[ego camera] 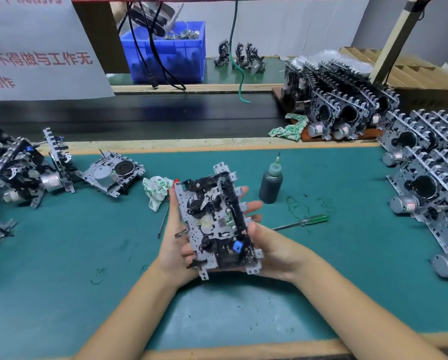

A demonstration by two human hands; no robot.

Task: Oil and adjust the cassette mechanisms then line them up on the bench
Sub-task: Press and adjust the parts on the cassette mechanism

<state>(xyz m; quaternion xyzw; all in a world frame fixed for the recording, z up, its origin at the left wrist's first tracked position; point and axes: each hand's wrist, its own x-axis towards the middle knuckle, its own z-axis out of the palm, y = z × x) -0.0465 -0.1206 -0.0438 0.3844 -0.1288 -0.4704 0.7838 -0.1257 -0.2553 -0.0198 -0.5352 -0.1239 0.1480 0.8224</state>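
Both your forearms come in from the bottom edge and meet on one cassette mechanism (216, 222), held above the green bench mat (347, 255), component side up; left hand (176, 245) cradles its left long edge, thumb curled onto the plate; right hand (267, 245) grips the near right corner, thumb on the edge beside the blue part (237, 246), fingers underneath with tips showing past the right side; so both hands are closed on it, neither free. Long axis runs away from you, tilted slightly left. Oil bottle (270, 184) stands upright just beyond and right of the unit, needle tip up; green-handled screwdriver (302, 222) lies right of it, handle pointing right; both nearer your right hand, so my read is free that hand and keep the left as the holder. Finished-looking rows (425, 183) stand on the right; loose units (111, 174) on the left. Sign (41, 55) upper left has red Chinese text, partly cut off; "不得做与工作无" readable; no brand visible on the bottle.
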